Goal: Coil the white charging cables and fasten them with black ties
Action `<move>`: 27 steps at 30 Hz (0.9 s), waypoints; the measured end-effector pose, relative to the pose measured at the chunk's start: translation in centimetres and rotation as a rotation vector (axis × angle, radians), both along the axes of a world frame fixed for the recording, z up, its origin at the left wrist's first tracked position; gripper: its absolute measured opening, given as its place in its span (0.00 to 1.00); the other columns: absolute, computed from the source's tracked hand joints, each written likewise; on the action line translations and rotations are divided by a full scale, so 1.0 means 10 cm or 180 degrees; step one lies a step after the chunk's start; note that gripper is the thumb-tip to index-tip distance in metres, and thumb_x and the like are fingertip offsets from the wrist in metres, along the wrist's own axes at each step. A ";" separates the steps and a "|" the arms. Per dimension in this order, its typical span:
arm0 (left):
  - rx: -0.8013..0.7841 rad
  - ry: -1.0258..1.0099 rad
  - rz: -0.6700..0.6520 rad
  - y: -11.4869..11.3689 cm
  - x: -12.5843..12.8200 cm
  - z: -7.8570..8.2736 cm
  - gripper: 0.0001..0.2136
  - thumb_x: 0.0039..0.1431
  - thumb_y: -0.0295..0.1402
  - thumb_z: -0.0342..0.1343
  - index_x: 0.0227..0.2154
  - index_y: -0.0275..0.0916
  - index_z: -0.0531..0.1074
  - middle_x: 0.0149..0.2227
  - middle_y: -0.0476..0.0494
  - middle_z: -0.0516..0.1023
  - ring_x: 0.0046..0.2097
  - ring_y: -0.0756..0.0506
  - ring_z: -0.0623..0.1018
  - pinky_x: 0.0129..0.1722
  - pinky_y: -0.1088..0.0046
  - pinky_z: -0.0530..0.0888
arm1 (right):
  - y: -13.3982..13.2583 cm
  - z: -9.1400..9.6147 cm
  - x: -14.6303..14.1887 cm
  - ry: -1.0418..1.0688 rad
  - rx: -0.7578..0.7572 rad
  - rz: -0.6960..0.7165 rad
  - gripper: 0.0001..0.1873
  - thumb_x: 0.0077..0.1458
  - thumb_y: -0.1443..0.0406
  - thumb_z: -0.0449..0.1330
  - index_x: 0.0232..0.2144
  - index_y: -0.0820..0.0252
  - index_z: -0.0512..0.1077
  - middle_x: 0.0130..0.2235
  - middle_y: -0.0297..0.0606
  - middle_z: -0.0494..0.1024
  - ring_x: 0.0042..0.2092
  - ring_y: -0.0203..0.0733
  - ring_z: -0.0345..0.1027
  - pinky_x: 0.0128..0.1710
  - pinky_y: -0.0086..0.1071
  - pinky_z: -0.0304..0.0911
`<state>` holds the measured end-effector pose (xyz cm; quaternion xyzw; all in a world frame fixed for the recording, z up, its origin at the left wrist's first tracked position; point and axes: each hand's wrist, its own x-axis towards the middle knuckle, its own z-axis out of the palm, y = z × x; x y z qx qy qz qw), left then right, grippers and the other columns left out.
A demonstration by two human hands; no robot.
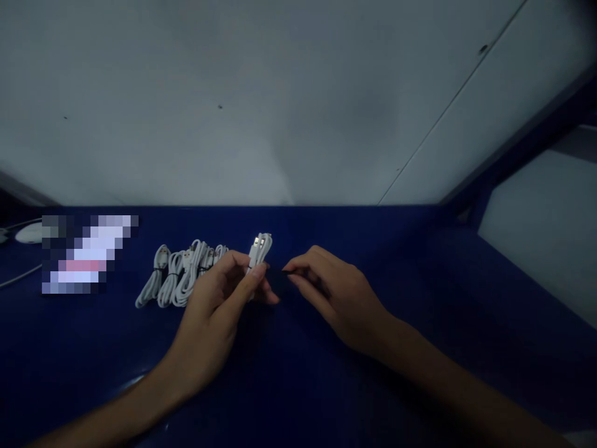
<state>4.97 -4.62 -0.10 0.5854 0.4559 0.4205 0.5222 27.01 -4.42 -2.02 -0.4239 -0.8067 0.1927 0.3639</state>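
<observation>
A pale grey wall (280,112) fills the background behind a dark blue table (298,386). Over the table, the left hand (217,305) and right hand (347,295) face each other, well apart from a bright rectangular thing (93,249) at the far left, too pixelated to name. Between that and the left hand lies a row of coiled white USB cables (168,287), cinched with dark ties. The left fingers grasp a coiled white USB cable (259,252), metal plug upward, raised in front of the row's near end. The right fingers pinch a small dark strip (286,272) just beside it; whether the strip joins that coil is unclear. To work well here, keep the coil's loops pressed together under the left thumb, grip the strip close to its end, and leave the plug free of strain.
</observation>
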 end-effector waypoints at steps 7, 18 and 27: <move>0.0134 0.0108 -0.0005 -0.02 -0.01 -0.04 0.09 0.76 0.41 0.59 0.39 0.45 0.76 0.35 0.52 0.83 0.40 0.45 0.84 0.47 0.65 0.74 | -0.03 0.05 -0.02 0.0351 -0.0258 -0.0108 0.06 0.75 0.65 0.60 0.47 0.55 0.77 0.42 0.37 0.79 0.35 0.37 0.72 0.36 0.34 0.68; 0.0263 0.0041 -0.0063 -0.07 0.01 0.00 0.09 0.78 0.39 0.58 0.39 0.45 0.76 0.35 0.53 0.83 0.40 0.47 0.83 0.46 0.67 0.74 | -0.05 0.12 -0.07 0.1512 -0.1802 0.0003 0.12 0.74 0.58 0.61 0.37 0.57 0.74 0.31 0.31 0.80 0.27 0.34 0.68 0.28 0.30 0.63; 0.0355 0.0053 0.0011 -0.06 0.02 -0.01 0.08 0.77 0.38 0.59 0.38 0.45 0.75 0.34 0.53 0.82 0.39 0.46 0.83 0.46 0.67 0.75 | -0.05 0.08 -0.10 0.1722 -0.1882 0.0039 0.14 0.73 0.55 0.63 0.38 0.57 0.75 0.29 0.30 0.77 0.26 0.33 0.66 0.25 0.27 0.61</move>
